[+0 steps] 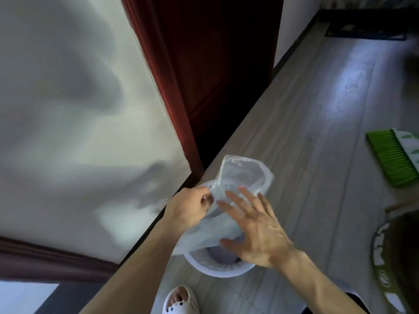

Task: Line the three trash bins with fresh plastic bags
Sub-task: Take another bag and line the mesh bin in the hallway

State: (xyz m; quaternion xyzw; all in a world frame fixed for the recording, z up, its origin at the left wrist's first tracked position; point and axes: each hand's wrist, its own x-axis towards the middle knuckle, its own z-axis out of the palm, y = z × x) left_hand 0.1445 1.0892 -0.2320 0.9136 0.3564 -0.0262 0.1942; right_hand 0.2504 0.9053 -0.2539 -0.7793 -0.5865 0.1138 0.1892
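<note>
I see the bin, white with a perforated wall, standing on the floor just beside the wall and near the red door frame. A clear bag hangs over it, its open mouth held up above the far rim while the lower part drapes down into the bin.

My left hand has its grip pinched together on the bag's edge at the left side of the mouth. My right hand is spread wide, fingers apart, palm down over the bin, with the fingertips lying against the plastic; its grip closes on nothing that I can see.

A white slipper shows at the bottom edge, just near the bin. A green broom lies on the floor well apart to the right.
</note>
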